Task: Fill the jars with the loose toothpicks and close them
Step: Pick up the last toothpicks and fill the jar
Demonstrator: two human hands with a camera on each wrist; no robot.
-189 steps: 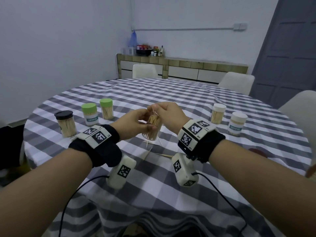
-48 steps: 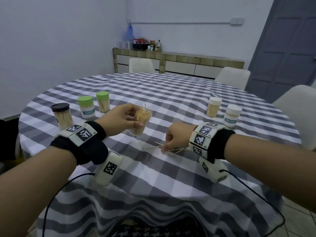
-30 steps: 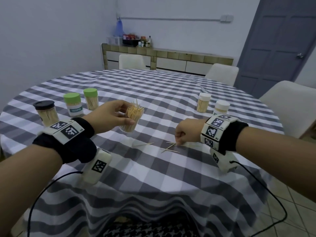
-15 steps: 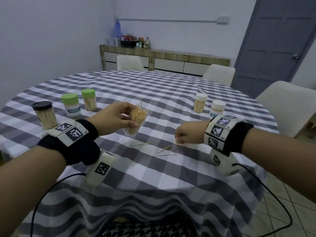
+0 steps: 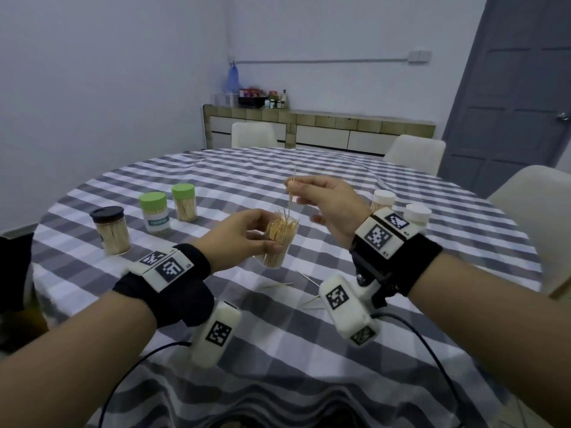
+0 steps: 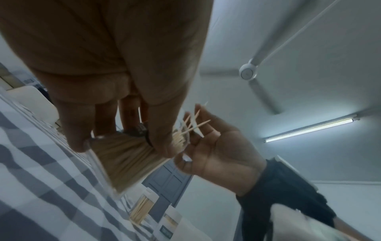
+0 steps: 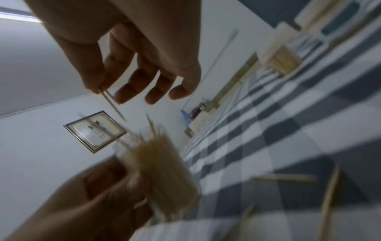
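Observation:
My left hand [image 5: 259,235] grips an open clear jar [image 5: 278,242] packed with toothpicks, tilted and held just above the checked tablecloth [image 5: 309,350]. My right hand [image 5: 296,187] hovers over the jar's mouth, thumb and forefinger pinching a few toothpicks [image 5: 290,196] that point down at it. The left wrist view shows my fingers [image 6: 78,130] wrapped round the jar [image 6: 128,159]. In the right wrist view a pinched toothpick [image 7: 113,106] hangs above the blurred jar [image 7: 160,171]. A few loose toothpicks [image 5: 278,285] lie on the cloth below.
Closed jars stand on the table: a black-lidded one [image 5: 111,233] and two green-lidded ones [image 5: 153,214] [image 5: 184,202] on the left, two white-lidded ones [image 5: 383,200] [image 5: 417,213] behind my right wrist. White chairs [image 5: 525,217] ring the round table.
My right hand has left the cloth, where it was gathering loose toothpicks, and risen to above the jar with some pinched. The left hand has kept its grip on the jar.

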